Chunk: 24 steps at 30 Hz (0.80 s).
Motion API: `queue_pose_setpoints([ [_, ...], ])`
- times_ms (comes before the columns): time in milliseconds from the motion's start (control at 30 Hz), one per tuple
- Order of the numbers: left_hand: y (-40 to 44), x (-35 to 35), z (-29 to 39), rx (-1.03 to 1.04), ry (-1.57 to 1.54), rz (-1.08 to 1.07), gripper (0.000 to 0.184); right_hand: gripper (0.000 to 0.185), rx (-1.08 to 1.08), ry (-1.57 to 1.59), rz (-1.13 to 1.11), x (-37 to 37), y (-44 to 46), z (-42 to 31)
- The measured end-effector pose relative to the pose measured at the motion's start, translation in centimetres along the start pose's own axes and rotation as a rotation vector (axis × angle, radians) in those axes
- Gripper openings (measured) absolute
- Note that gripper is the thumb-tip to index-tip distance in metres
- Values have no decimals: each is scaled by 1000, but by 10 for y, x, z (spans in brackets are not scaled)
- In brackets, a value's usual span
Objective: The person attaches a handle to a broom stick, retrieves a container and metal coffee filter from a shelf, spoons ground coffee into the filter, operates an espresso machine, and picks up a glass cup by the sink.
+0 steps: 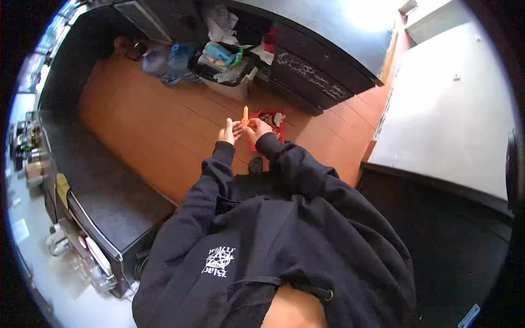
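Note:
Out in front of my body, both hands are close together above the floor. A slim orange object with a narrow, upward-pointing tip is pinched in the fingers of my right hand; its exact kind is too small to make out. My left hand is beside it, palm turned inward, with the thumb raised and the fingers stretched toward the object. Below my right hand stands a red container with pale and dark bits inside, partly covered by the hand and sleeve.
A full trash bin with bags and wrappers stands ahead, beside large clear bottles. Dark counters run along the left; a dark cabinet with white writing is ahead right. A white surface lies right. A dark shoe shows below my hands.

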<state>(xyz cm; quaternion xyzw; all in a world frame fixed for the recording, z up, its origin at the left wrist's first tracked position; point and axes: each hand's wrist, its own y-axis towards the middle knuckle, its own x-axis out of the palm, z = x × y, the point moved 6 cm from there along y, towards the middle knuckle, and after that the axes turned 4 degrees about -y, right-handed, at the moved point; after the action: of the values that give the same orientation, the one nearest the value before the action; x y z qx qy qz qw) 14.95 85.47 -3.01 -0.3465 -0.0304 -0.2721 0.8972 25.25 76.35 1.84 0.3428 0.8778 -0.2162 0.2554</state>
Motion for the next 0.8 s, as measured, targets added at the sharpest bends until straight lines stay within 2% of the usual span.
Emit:
queue_pose_setpoints([
  [100, -3, 0, -4, -58, -29, 19, 65, 34, 39, -115, -113, 23, 12, 5],
  [167, -5, 3, -5, -80, -45, 27, 65, 32, 36, -196, -107, 26, 12, 10],
  [233, -10, 7, -3, -99, -43, 21, 64, 30, 97, -142, -59, 25, 10, 18],
  [400, -20, 12, -10, -75, -61, 8, 57, 23, 77, -16, -82, 10, 9, 28],
  [467, -20, 18, -11, 54, 14, -116, 41, 22, 96, -19, -75, -1, 4, 28],
  [567, -15, 16, -22, 159, 159, -157, 32, 21, 67, -29, -32, -21, -1, 30],
  [600, -16, 17, -22, 158, 159, -160, 32, 22, 27, -22, -44, -27, 0, 30],
  [667, -22, 22, -16, 261, 361, -148, 41, 24, -66, -41, -99, -49, -3, 18],
  [800, -13, 23, -36, 309, 470, -146, 50, 26, -168, 42, -119, -91, -15, -22],
])
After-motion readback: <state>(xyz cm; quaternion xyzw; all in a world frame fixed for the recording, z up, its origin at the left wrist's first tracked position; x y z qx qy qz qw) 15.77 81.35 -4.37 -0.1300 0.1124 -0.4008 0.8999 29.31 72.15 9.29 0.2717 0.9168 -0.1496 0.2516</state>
